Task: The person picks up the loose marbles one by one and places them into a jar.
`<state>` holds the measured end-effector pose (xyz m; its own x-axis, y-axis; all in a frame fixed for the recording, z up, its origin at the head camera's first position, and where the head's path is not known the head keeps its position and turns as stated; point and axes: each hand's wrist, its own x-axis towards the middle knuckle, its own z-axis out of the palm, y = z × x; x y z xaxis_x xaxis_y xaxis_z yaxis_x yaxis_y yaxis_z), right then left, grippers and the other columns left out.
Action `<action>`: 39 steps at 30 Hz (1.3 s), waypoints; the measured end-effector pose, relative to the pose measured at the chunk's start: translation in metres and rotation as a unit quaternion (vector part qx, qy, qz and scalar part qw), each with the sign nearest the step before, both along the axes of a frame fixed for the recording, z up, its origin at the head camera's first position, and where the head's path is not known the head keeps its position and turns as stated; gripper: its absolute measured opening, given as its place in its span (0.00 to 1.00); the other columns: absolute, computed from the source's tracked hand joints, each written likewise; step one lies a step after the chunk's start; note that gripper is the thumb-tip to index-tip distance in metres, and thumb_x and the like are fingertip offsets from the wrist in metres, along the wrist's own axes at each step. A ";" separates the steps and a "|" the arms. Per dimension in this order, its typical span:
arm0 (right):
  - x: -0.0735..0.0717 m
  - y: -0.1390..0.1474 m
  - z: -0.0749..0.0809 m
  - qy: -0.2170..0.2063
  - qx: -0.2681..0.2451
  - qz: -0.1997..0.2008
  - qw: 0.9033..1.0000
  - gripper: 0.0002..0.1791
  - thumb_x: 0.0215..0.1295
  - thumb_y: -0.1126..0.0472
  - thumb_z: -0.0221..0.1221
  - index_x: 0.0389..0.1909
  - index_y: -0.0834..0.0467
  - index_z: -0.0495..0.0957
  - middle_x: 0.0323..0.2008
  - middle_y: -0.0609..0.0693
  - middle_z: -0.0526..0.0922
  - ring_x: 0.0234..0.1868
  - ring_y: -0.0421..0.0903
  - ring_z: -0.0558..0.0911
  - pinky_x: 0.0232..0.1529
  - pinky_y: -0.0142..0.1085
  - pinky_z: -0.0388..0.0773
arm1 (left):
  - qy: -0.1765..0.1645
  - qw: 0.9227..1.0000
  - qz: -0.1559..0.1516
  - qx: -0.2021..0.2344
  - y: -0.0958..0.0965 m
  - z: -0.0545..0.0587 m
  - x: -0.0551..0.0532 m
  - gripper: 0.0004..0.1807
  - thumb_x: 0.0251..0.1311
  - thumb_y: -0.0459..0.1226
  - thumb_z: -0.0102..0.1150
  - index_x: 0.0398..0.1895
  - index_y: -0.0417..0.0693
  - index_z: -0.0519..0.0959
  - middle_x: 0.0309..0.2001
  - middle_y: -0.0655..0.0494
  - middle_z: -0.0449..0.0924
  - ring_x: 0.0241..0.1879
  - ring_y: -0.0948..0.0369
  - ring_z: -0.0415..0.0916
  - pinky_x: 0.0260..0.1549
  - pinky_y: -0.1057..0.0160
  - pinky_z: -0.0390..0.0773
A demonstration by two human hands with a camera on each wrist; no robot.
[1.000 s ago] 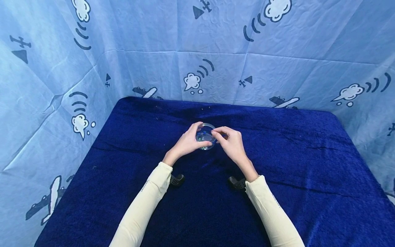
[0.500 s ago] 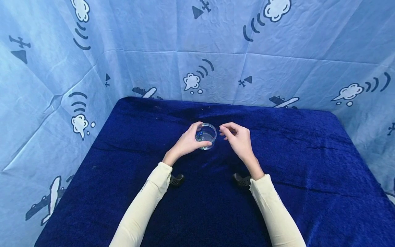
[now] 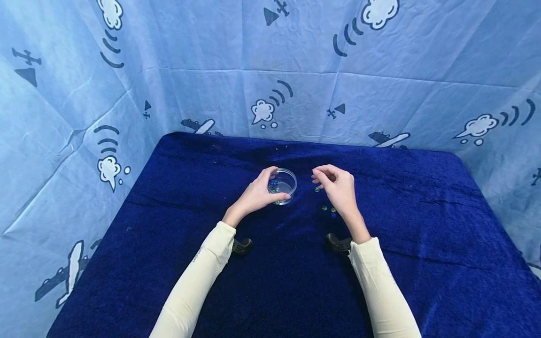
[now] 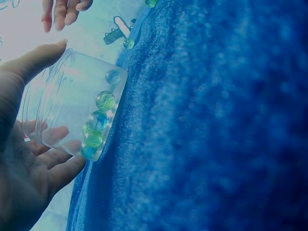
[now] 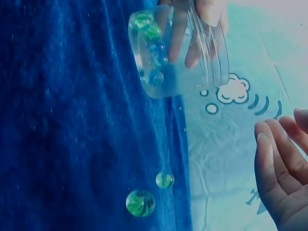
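Note:
A clear round plastic jar (image 3: 284, 188) stands on the blue cloth, with my left hand (image 3: 255, 193) gripping its side between thumb and fingers. Several glass marbles (image 4: 105, 100), green and blue, lie at the bottom of the jar; no lid shows on its mouth. To the right of the jar, apart from it, hovers my right hand (image 3: 339, 188) with its fingers loosely bent. Nothing shows between those fingers in the right wrist view. Beneath and beside this hand, loose marbles rest on the cloth, among them a green one (image 5: 140, 203) and a blue one (image 3: 333, 216).
Dark blue plush cloth (image 3: 270, 286) covers the table. Behind and at the sides hangs a light blue curtain (image 3: 211, 42) with cloud and airplane prints. Black perforated wrist mounts (image 3: 243, 246) stick out by both sleeves. Tiny specks lie near the table's far edge.
My right hand has moved right, away from the jar's rim. Loose marbles on the cloth have come into sight below it. The left hand and jar have stayed in place.

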<state>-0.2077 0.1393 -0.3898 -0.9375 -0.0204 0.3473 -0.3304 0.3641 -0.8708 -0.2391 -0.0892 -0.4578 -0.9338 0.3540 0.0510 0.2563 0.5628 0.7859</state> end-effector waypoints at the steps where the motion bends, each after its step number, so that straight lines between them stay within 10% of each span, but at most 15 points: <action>1: 0.000 0.001 0.000 -0.004 -0.001 -0.001 1.000 0.08 0.71 0.72 0.61 0.40 0.76 0.84 0.34 0.72 0.86 0.30 0.43 0.88 0.30 0.25 0.80 | 0.000 1.000 0.000 0.000 0.000 0.000 0.000 0.51 0.57 0.52 0.75 0.78 0.45 0.59 0.73 0.47 0.67 0.70 0.50 0.68 0.67 0.49 0.68; 14: -0.028 0.021 -0.048 -0.062 -0.016 -0.024 0.998 0.09 0.69 0.68 0.65 0.42 0.73 0.86 0.37 0.69 0.87 0.29 0.30 0.84 0.33 0.23 0.80 | 0.002 1.000 0.000 0.001 -0.001 -0.002 -0.001 0.51 0.57 0.52 0.75 0.78 0.46 0.59 0.72 0.47 0.68 0.70 0.51 0.68 0.67 0.48 0.68; 30: -0.033 0.032 -0.065 -0.072 0.087 -0.061 0.992 0.07 0.63 0.69 0.69 0.39 0.69 0.88 0.35 0.63 0.89 0.22 0.23 0.77 0.28 0.20 0.73 | -0.005 1.000 -0.002 0.000 -0.001 -0.002 0.000 0.51 0.58 0.53 0.74 0.79 0.47 0.58 0.73 0.49 0.66 0.71 0.52 0.67 0.67 0.48 0.68; 39: -0.033 0.037 -0.069 -0.095 0.159 -0.032 0.982 0.08 0.63 0.68 0.70 0.41 0.67 0.88 0.37 0.60 0.90 0.36 0.48 0.87 0.36 0.31 0.75 | -0.004 1.000 -0.002 0.001 -0.001 -0.003 -0.001 0.50 0.58 0.53 0.74 0.78 0.47 0.59 0.73 0.49 0.66 0.71 0.52 0.67 0.67 0.49 0.68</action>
<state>-0.2407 0.1760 -0.4589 -0.9878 -0.0389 0.1507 -0.1403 0.6418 -0.7539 -0.2403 -0.0903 -0.4608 -0.9327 0.3577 0.0453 0.2529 0.5595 0.7893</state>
